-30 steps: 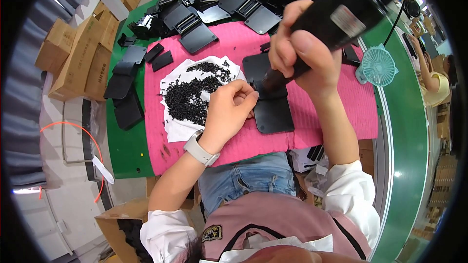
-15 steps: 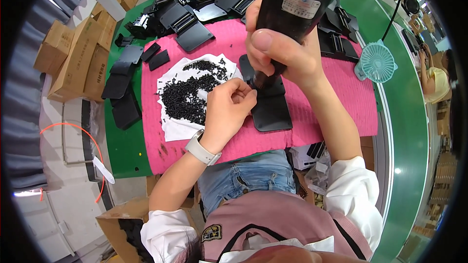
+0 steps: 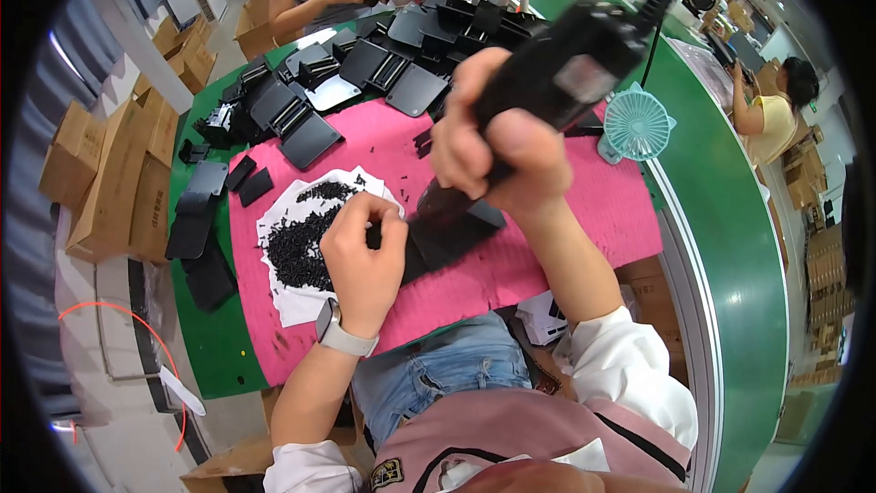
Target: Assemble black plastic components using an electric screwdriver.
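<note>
Black hinged plate [image 3: 464,236] has turned since the earlier frame: long axis ran toward the body, now slants left-near to right-far. It lies just right of the left grip [image 3: 363,260] and below-left of the right grip [image 3: 520,164], left being nearer. Right grip is wrapped tight round the power screwdriver [image 3: 547,73], nose over the plate, contact unclear. Left fingers curled; can't tell what's pinched. Black screws [image 3: 294,251] sit just left of the left grip.
</note>
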`<state>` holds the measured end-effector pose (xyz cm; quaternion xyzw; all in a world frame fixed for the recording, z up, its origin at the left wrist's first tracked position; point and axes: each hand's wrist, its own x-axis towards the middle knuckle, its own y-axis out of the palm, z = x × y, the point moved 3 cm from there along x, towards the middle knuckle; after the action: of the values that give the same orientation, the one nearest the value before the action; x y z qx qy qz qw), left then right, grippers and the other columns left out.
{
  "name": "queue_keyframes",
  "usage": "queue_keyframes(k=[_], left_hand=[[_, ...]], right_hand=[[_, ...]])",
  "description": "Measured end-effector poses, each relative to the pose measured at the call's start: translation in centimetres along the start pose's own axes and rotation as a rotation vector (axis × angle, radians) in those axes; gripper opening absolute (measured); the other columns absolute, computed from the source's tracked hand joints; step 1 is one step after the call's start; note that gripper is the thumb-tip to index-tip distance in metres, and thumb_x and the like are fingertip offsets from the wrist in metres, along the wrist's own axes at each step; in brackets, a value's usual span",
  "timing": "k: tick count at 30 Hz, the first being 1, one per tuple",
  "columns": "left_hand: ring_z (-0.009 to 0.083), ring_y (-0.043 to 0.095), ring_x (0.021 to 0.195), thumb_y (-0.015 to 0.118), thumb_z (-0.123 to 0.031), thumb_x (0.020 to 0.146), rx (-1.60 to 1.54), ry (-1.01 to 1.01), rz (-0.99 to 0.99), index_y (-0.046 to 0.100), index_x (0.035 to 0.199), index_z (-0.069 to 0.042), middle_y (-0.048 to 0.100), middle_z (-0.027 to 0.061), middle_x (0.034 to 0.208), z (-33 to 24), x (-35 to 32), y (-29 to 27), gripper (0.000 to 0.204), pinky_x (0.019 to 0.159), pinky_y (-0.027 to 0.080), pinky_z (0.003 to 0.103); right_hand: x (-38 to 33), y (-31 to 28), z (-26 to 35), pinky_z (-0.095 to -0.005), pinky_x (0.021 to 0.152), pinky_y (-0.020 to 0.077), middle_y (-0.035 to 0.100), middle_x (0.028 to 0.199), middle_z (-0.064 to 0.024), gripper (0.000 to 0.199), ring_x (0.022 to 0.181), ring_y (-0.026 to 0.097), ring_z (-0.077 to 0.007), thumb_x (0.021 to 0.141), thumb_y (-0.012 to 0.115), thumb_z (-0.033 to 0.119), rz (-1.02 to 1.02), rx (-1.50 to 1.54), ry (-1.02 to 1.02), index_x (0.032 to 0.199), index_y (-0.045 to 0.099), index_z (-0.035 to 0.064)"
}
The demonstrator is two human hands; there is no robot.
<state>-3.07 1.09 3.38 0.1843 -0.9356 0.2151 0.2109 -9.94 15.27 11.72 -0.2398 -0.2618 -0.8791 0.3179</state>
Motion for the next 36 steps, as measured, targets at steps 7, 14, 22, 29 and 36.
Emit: queue_keyframes(k=[7, 14, 22, 29, 36], left_hand=[[0.0189, 0.052, 0.062, 0.055, -0.002, 0.083, -0.097, -0.168, 0.114, 0.052, 0.075, 0.003, 0.056, 0.0101, 0.069, 1.5, 0.2, 0.2, 0.011, 0.06, 0.043, 0.03], [0.0133, 0.052, 0.075, 0.064, -0.001, 0.082, -0.312, -0.001, 0.126, 0.06, 0.082, 0.003, 0.06, 0.0073, 0.081, 0.4, 0.5, -0.3, 0.006, 0.071, 0.042, 0.026], [0.0078, 0.049, 0.078, 0.061, -0.001, 0.086, -0.653, -0.216, 0.261, 0.062, 0.089, 0.004, 0.056, 0.0024, 0.087, 0.3, 0.2, -0.4, 0.006, 0.072, 0.039, 0.022], [0.0065, 0.05, 0.077, 0.061, -0.001, 0.087, -0.569, -0.223, 0.258, 0.062, 0.092, 0.004, 0.057, 0.0014, 0.086, 0.2, 0.1, -0.8, 0.007, 0.069, 0.04, 0.02], [0.0062, 0.053, 0.079, 0.064, -0.001, 0.085, -0.656, -0.262, 0.274, 0.063, 0.094, 0.004, 0.06, 0.0028, 0.089, 0.3, 0.1, -0.6, 0.011, 0.071, 0.043, 0.02]], right_hand=[[-0.2, -1.4, 0.6, -0.0295, 0.047, 0.039, 0.043, 0.058, -0.0003, 0.038, 0.041, 0.04, -0.0104, 0.087, 0.052, 0.041, -0.073, 0.111, -0.153, 0.104, 0.045, 0.0071], [-0.5, -2.0, 0.6, -0.032, 0.051, 0.0416, 0.044, 0.058, -0.0008, 0.038, 0.042, 0.042, -0.0119, 0.089, 0.049, 0.043, -0.099, 0.348, -0.213, 0.105, 0.047, 0.0081], [-0.9, -2.3, 1.0, -0.0344, 0.051, 0.0425, 0.045, 0.058, -0.0019, 0.037, 0.042, 0.042, -0.0137, 0.089, 0.048, 0.044, -0.148, 0.399, -0.24, 0.105, 0.049, 0.0099], [-0.9, -2.1, 0.6, -0.0348, 0.051, 0.0424, 0.044, 0.058, -0.0017, 0.038, 0.042, 0.042, -0.0141, 0.089, 0.047, 0.044, -0.135, 0.398, -0.252, 0.106, 0.049, 0.0095], [-1.1, -2.4, 1.0, -0.0341, 0.054, 0.0412, 0.046, 0.061, -0.0005, 0.043, 0.045, 0.042, -0.0127, 0.091, 0.045, 0.047, -0.101, 0.379, -0.273, 0.109, 0.054, 0.0101]])
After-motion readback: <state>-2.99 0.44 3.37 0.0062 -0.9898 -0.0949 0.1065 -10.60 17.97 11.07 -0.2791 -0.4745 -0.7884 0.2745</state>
